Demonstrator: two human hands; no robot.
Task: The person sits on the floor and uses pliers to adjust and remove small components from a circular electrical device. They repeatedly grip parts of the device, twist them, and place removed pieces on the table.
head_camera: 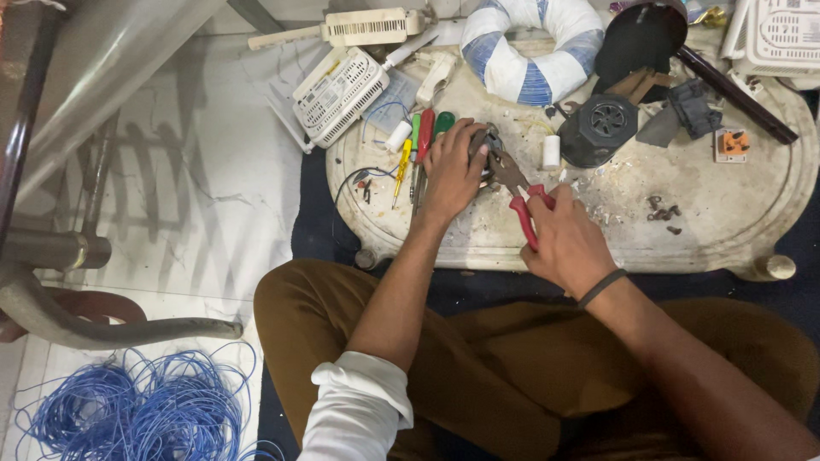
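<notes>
Pliers (pixel 518 189) with red handles lie in the right hand (pixel 565 242), whose grip is closed around both handles; the metal nose points up and left toward the left hand (pixel 451 169). That hand presses down on a small dark metal part (pixel 483 142) at the middle of the tabletop (pixel 726 226), fingers curled over it, so the grip is closed on the part; the pliers' tips meet it there, though how wide they stand I cannot tell.

Just left of the left hand lie screwdrivers: one yellow (pixel 401 171), one red (pixel 424 137), one with a green handle (pixel 443 124). A small white cylinder (pixel 551 151) stands upright just right of the part, beside a dark round ribbed housing (pixel 600 128). A white vented box (pixel 340 94) sits tilted at the tabletop's left edge, and another white vented box (pixel 781 34) shows at the top right corner. A blue-and-white wrapped ring (pixel 531 51) rests at the far edge. A small orange block (pixel 733 143) sits on the right. On the floor, bottom left, lies a tangle of blue wire (pixel 141 410).
</notes>
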